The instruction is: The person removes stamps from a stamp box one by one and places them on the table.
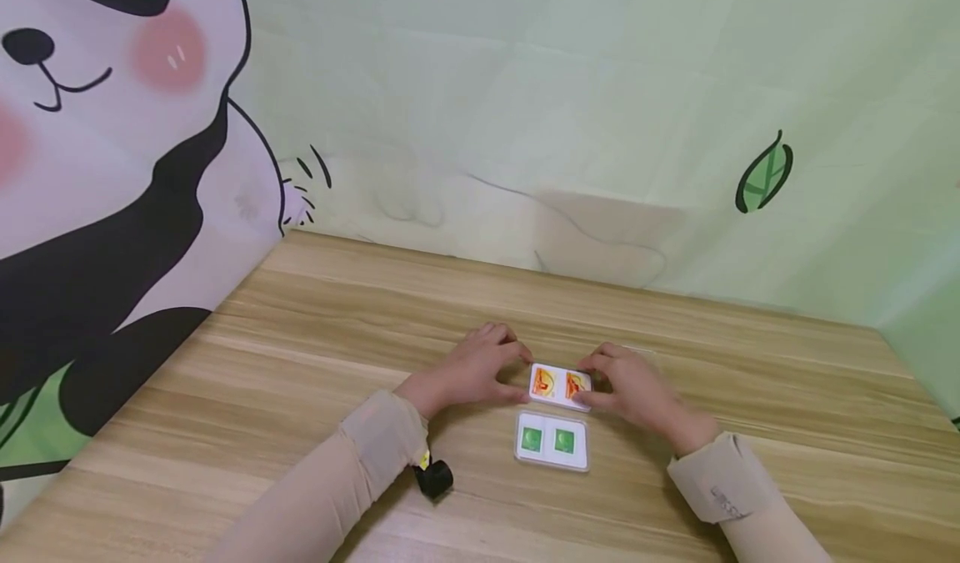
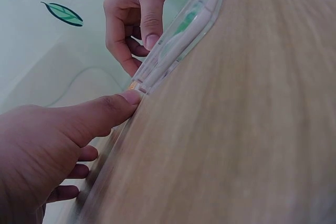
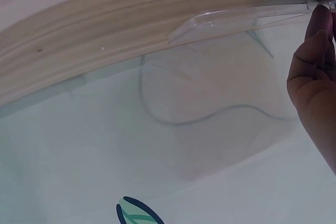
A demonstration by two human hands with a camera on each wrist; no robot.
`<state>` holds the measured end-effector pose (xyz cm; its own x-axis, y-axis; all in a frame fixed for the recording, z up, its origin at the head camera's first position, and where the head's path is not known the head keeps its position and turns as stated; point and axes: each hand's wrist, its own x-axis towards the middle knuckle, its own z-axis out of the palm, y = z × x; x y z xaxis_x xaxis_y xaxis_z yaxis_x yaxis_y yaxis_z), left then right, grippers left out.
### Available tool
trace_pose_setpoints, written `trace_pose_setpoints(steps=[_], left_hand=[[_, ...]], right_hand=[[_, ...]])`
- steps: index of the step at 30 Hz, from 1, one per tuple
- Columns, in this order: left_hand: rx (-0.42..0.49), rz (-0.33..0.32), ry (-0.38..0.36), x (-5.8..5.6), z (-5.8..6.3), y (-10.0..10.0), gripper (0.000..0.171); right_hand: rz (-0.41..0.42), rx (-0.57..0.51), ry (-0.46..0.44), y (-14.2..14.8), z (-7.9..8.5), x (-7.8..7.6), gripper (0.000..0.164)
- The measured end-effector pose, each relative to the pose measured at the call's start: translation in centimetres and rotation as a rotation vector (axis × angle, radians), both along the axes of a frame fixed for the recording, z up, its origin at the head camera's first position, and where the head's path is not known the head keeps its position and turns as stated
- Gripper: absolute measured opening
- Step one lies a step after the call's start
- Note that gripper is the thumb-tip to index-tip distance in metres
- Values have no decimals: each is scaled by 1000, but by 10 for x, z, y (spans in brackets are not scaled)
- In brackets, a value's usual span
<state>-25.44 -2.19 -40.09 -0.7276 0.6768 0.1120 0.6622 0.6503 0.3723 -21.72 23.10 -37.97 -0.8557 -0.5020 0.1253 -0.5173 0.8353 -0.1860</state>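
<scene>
A flat white case with two orange-and-yellow pictures (image 1: 555, 385) lies between both hands in the head view. My left hand (image 1: 480, 369) holds its left end, thumb at the near corner and fingers at the far one. My right hand (image 1: 626, 385) grips the right end, its thumb overlapping the right picture. Just nearer to me is a similar clear-edged case with two green squares (image 1: 548, 441). In the left wrist view, the left thumb (image 2: 123, 103) presses at the end of the case, and the green-square case (image 2: 181, 32) partly hides the right hand.
A clear plastic piece (image 3: 210, 24) lies on the wooden table (image 1: 337, 296) behind the right hand, mostly hidden in the head view. A small black object (image 1: 435, 480) is at the left cuff. A wall cloth (image 1: 450, 87) printed with a panda and leaves hangs behind the table.
</scene>
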Motion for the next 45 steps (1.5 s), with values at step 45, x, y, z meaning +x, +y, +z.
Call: trace_pose_setpoints(steps=[45], left_hand=[[0,-6,20,-1,1,1,51]], right_hand=[[-2,20,65,-2,-5,0,30]])
